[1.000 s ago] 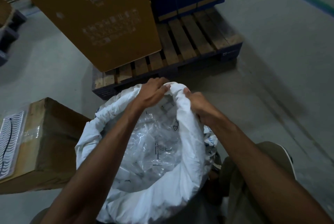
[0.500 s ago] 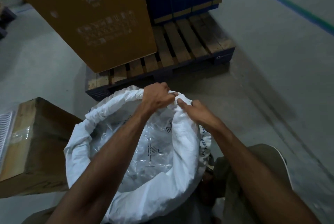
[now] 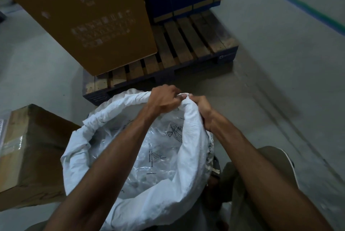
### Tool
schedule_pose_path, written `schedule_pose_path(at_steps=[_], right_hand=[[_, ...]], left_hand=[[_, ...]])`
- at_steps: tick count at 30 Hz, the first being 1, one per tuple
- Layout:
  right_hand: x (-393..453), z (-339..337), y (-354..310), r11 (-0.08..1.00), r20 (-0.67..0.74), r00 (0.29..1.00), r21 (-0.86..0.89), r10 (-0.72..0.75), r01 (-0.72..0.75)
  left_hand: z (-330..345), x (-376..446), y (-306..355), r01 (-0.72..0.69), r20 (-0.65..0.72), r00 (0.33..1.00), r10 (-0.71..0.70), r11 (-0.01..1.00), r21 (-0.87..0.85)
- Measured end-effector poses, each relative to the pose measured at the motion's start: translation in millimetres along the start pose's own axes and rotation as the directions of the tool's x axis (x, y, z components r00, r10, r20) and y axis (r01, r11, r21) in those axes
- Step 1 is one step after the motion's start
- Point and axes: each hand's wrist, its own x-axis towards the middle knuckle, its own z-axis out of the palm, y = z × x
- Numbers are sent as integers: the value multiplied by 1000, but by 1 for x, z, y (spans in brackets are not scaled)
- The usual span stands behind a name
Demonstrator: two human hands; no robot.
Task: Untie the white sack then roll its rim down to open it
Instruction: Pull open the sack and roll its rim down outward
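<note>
Both hands closed on far edge of white sack's rolled rim [image 3: 119, 108]: left hand [image 3: 164, 99] gripping from inside the mouth, right hand [image 3: 200, 108] gripping just beside it on the outer right. Fingertips nearly touching at the top of the rim. Compared with a second ago, hands drawn closer together, from a visible gap to almost meeting, and more fabric bunched between them.

White sack [image 3: 168, 199] standing on the floor directly below, between the knees, mouth wide open. No tie visible anywhere on the neck; untying judged complete. Clear plastic liner [image 3: 149, 156] with printed warning text exposed inside. Rim already turned over into a thick roll along the left and far sides; right side looser, less tightly rolled.

Judgement: rolling step well advanced, current grip working one further turn at the far edge. Remaining work likely limited to evening out the right side.

Surroundings: cardboard box [image 3: 31, 154] just left of sack, wooden pallet [image 3: 177, 48] with cartons beyond. No obstruction to the hands.
</note>
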Motion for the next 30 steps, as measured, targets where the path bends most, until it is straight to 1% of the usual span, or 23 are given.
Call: schedule_pose_path(at_steps=[1,2,4,5,6,7,8,9,10,11,13,14,15,17,18,19,20,22,23,24,25,27,30], right_hand=[[-2,2,1,990,4,1000,-142,-14,14],[-10,3,2,951,-24,1000,-308,-17,9],[-34,8,4,830,-158,982,-558,-103,-3],[-40,8,8,779,-206,962,-627,-182,13],[-42,7,14,764,-227,948,-644,-223,26],[-42,6,19,783,-237,940,-620,-246,49],[-37,4,23,835,-254,941,-548,-223,50],[-31,3,24,896,-264,951,-444,-159,26],[-26,1,24,956,-248,967,-292,-49,-26],[-20,-3,23,989,-201,979,-136,25,-54],[-19,-8,19,995,-122,991,80,62,-53],[-22,-10,18,989,-72,994,131,83,-73],[-22,-11,20,983,-66,994,168,85,-73],[-24,-11,24,982,-56,993,161,104,-94],[-26,-10,25,991,-78,992,94,103,-95],[-26,-10,27,995,-109,989,-18,96,-98],[-24,-13,32,977,-146,986,-182,86,-112],[-38,-16,41,863,-278,959,-495,-45,-103],[-46,-16,45,811,-330,936,-578,-125,-95],[-55,-15,49,798,-360,916,-597,-177,-81],[-58,-16,54,814,-387,902,-576,-191,-75],[-56,-19,58,873,-441,886,-478,-146,-94],[-47,-16,62,912,-480,877,-373,-30,-173]], left_hand=[[-1,3,2,32,-19,999,-31,997,70],[-2,6,5,56,-22,998,-54,991,122],[-2,11,10,96,-15,995,-94,981,169],[-1,14,10,108,-12,994,-107,979,175],[-2,15,10,104,-4,994,-105,979,174],[-3,17,8,79,17,996,-84,982,173],[-3,18,7,40,59,997,-51,986,163],[-4,18,5,1,115,993,-17,991,133],[-6,15,5,-41,173,985,27,996,81],[-8,11,4,-84,213,974,76,996,30],[-8,3,5,-195,223,956,193,981,-15],[-6,-2,8,-249,214,945,247,968,-19],[-2,-6,11,-277,191,941,279,960,-37],[7,-11,18,-245,133,960,248,969,-36],[9,-10,23,-201,124,973,197,979,22],[10,-9,29,-158,137,980,144,983,98],[12,-10,34,-126,158,982,101,979,160],[15,-15,44,-67,188,982,26,974,216],[16,-17,49,-55,190,982,12,974,221],[17,-18,52,-56,192,981,13,974,219],[17,-18,54,-59,194,981,17,975,212],[16,-21,52,-75,189,981,36,976,203],[11,-27,44,-168,196,972,127,963,210]])
